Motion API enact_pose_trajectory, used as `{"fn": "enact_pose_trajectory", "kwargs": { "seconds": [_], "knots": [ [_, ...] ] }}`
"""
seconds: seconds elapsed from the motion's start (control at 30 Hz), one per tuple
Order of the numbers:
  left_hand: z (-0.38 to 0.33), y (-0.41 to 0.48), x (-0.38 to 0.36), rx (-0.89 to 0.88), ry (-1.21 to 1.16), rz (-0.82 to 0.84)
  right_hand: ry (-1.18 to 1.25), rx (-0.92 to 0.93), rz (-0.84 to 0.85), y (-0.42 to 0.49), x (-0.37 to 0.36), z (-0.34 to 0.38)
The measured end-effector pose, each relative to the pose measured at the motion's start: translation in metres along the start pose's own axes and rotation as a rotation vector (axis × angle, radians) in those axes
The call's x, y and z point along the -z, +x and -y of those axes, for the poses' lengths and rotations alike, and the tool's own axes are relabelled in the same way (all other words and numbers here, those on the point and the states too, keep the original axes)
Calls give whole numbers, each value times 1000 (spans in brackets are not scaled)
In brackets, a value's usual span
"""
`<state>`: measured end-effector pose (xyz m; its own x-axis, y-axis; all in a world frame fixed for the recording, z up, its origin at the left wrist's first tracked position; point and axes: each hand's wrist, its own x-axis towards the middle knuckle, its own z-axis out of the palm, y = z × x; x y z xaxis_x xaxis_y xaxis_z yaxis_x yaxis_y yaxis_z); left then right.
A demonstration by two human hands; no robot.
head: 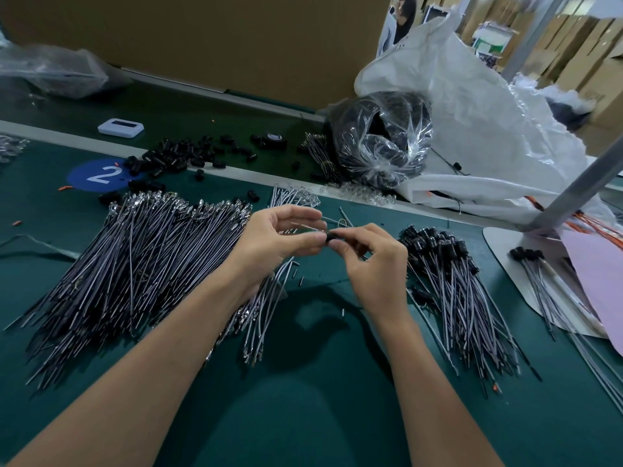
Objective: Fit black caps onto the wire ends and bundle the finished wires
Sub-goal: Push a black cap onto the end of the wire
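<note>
My left hand and my right hand meet above the green mat. The right fingertips pinch a small black cap. The left fingers pinch thin wire ends that point at the cap, and more wires hang below that hand. A big fan of uncapped grey wires lies to the left. To the right lies a pile of capped wires with black caps at its far end. Loose black caps are scattered at the back.
A clear bag of black parts and a large white sack stand at the back right. A white device lies back left. A metal post rises at the right over pink sheets holding a few more capped wires.
</note>
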<state>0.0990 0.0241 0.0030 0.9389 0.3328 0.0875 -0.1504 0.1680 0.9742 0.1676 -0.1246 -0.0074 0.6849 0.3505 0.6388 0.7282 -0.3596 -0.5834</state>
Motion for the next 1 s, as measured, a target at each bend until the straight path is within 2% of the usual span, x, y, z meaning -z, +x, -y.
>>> {"fn": "enact_pose_trajectory", "kwargs": {
  "seconds": [0.17, 0.4, 0.5, 0.6, 0.7, 0.83, 0.93, 1.0],
  "knots": [
    [0, -2, -2, 36, -23, -57, -17, 18, -6, -2, -1, 4],
    [-2, -2, -3, -2, 23, -37, -17, 4, 49, -2, -2, 2],
    [-4, -1, -3, -50, 41, -154, -9, 0, 0, -2, -1, 1],
    [-9, 2, 6, -92, -46, -339, 78, -87, -77, 2, 5, -3],
    [-12, 2, 14, -118, -171, -481, 292, -277, -96, 7, 12, -5],
    [-12, 2, 13, -112, -188, -476, 704, -447, -80, 10, 18, -1],
    [-13, 2, 14, -20, -159, -309, 1055, -507, -63, 12, 23, 1],
    [-14, 1, 14, 55, -112, -60, 1291, -546, -60, 14, 26, 1]
  ]
}}
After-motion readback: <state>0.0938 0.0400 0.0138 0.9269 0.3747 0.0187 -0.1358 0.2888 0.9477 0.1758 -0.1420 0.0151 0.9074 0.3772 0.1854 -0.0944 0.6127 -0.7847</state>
